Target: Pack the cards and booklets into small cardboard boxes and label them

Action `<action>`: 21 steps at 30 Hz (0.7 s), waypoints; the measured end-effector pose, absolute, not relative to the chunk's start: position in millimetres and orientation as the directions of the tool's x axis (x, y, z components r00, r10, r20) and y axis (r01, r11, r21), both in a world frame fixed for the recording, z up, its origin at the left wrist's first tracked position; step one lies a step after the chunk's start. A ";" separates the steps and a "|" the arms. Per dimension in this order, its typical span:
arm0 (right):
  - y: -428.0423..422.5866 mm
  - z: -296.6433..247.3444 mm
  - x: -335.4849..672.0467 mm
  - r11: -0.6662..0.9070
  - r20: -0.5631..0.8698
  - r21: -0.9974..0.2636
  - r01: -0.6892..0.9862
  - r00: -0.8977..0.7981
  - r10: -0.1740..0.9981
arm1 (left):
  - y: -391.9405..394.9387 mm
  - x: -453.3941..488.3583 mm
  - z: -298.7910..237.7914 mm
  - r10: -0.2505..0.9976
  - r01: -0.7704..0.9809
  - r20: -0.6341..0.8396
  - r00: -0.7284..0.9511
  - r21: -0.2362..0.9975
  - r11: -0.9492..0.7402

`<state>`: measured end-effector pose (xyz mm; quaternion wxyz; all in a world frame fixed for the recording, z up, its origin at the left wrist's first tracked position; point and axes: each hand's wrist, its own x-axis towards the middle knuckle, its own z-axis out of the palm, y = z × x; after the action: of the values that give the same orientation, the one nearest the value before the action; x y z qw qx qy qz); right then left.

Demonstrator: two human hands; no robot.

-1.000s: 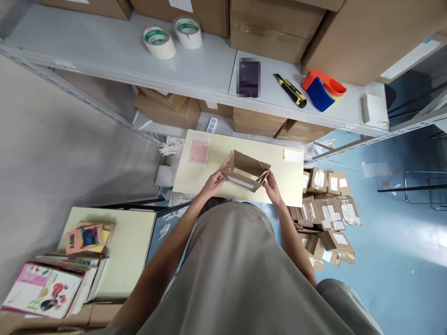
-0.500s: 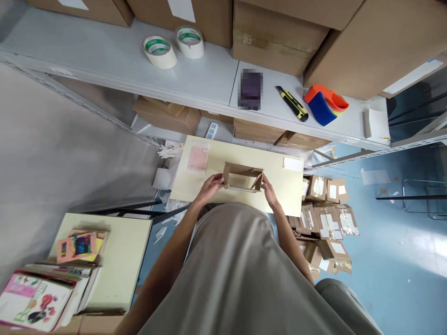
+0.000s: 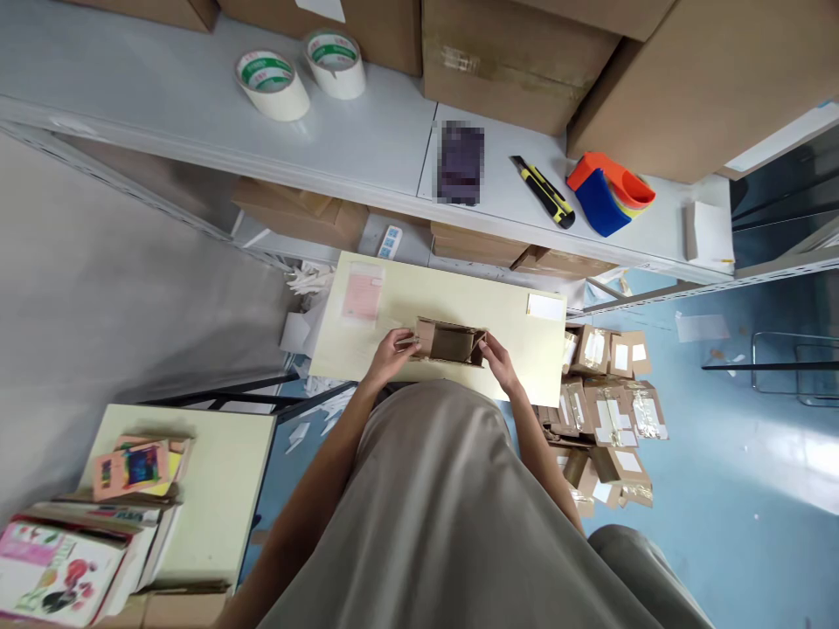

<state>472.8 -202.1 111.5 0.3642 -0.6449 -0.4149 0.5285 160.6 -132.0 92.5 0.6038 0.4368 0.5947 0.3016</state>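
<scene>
A small brown cardboard box (image 3: 449, 342) stands on the pale yellow table (image 3: 419, 301) just in front of me, its open side facing me. My left hand (image 3: 391, 351) grips its left end and my right hand (image 3: 496, 358) grips its right end, fingers curled round the flaps. A pink slip in a clear sleeve (image 3: 362, 295) lies on the table's far left. A white label (image 3: 546, 307) lies at its far right.
The grey shelf (image 3: 197, 96) behind carries two tape rolls (image 3: 272, 82), a yellow-black utility knife (image 3: 543, 190), an orange-blue tape dispenser (image 3: 609, 192) and big cartons. Several taped small parcels (image 3: 609, 411) are heaped on the blue floor at right. Books (image 3: 72, 559) are stacked on a side table at left.
The box has been folded narrower and drawn closer to my body between both hands. My view has shifted slightly.
</scene>
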 end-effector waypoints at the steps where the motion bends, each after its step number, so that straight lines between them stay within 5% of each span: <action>1: -203.2 111.0 473.2 -0.401 -0.389 -0.907 0.127 0.109 0.915 | -132.2 160.1 96.4 0.892 0.155 -0.440 0.102 0.893 0.423; 6: -204.7 109.7 478.0 -0.430 -0.411 -0.900 0.064 0.200 0.889 | -134.1 157.9 122.0 0.907 0.195 -0.381 0.178 0.918 0.346; 21: -181.8 103.0 471.0 -0.373 -0.290 -0.892 0.256 0.311 0.905 | -144.0 172.1 132.1 0.923 0.263 -0.280 0.264 0.942 0.211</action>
<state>471.0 -181.8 103.0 0.3840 -0.7126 -0.4073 0.4229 172.1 -144.0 132.1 0.5673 0.5568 0.5323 0.2910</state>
